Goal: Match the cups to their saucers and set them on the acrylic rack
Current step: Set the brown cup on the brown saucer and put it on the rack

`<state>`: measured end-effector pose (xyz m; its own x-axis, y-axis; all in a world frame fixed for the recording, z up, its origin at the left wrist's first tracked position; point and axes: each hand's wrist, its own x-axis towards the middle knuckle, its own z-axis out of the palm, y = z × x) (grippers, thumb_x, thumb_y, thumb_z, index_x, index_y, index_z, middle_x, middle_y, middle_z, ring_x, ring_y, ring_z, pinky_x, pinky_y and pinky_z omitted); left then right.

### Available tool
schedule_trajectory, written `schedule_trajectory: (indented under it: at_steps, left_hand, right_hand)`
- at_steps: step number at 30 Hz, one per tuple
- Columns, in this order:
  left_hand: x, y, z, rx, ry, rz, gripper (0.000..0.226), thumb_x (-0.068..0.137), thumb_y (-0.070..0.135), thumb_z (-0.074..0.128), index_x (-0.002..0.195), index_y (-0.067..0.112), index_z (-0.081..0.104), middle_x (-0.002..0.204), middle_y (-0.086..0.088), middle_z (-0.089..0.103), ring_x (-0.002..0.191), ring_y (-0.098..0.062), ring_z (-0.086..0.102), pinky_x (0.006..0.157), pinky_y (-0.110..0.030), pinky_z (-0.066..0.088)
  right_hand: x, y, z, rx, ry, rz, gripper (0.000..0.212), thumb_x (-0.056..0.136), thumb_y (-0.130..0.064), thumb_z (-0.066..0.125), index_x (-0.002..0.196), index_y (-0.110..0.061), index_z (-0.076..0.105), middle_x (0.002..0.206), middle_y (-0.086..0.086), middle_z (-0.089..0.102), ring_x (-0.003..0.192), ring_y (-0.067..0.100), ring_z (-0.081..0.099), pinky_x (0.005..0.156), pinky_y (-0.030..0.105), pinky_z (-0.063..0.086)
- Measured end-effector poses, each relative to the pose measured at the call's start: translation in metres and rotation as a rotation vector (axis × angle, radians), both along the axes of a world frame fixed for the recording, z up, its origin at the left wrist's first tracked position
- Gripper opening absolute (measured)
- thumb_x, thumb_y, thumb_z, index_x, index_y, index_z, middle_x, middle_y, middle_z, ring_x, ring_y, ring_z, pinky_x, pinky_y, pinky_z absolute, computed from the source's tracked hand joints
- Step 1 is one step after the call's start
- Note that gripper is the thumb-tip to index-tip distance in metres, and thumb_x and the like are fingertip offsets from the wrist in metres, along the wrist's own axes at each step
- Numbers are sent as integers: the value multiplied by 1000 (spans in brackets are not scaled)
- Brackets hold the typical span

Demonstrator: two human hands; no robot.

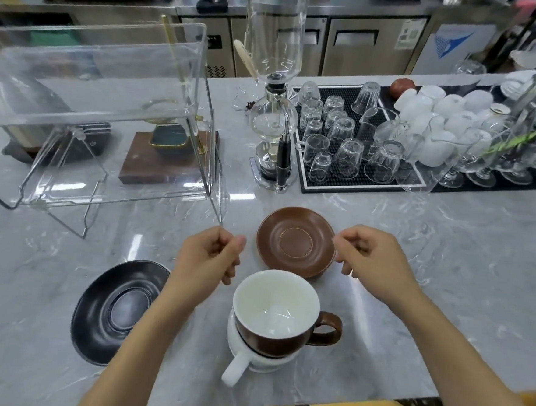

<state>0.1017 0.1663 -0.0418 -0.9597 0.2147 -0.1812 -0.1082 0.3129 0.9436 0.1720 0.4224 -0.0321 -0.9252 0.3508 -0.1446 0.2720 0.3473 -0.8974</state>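
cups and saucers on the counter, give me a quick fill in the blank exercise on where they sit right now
1. The brown cup sits nested inside the ____ cup.
2. The brown saucer lies between the left hand and the ____ hand.
3. The saucer under the left forearm is ____ in colour.
4. The acrylic rack holds ____ cups.

Missing words: white; right; black; no
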Motion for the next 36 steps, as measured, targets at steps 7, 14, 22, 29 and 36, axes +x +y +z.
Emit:
schedule_trajectory:
  at_steps: [7,14,22,29,36]
  left_hand:
    - [44,-32,32,-41,70,-224,28,76,51,65,94,30,72,100,8,74,91,-7,69,79,-20,56]
    - [59,-40,17,-144,52,-378,78,58,69,80,128,44,57,129,24,62,121,-6,60,102,-35,51]
    - [62,-38,12,-190,57,-358,92,44,70,87,128,51,55,123,31,64,115,-1,62,97,-23,48]
    - [63,-32,10,-95,72,-289,108,35,70,89,133,41,52,119,26,71,117,-1,63,104,-31,43]
    - [44,-23,24,12,149,-262,109,39,65,91,136,33,53,122,14,73,120,-13,64,111,-42,42]
  right_hand:
    - [56,-21,30,-98,20,87,11,91,-19,64,85,-16,73,73,3,72,62,16,66,60,21,54]
    - [83,-32,17,-169,-73,94,11,88,-20,65,82,-20,75,74,2,73,66,15,67,64,24,56]
    - [90,-37,13,-254,-85,122,9,88,-13,66,82,-12,73,72,8,73,65,18,70,65,29,58]
    - [88,-38,11,-289,-14,140,22,79,-30,65,83,-9,71,72,12,72,66,26,69,67,31,59]
    - [70,-33,21,-311,117,128,22,81,-24,64,83,-3,70,72,15,71,63,24,69,62,26,57]
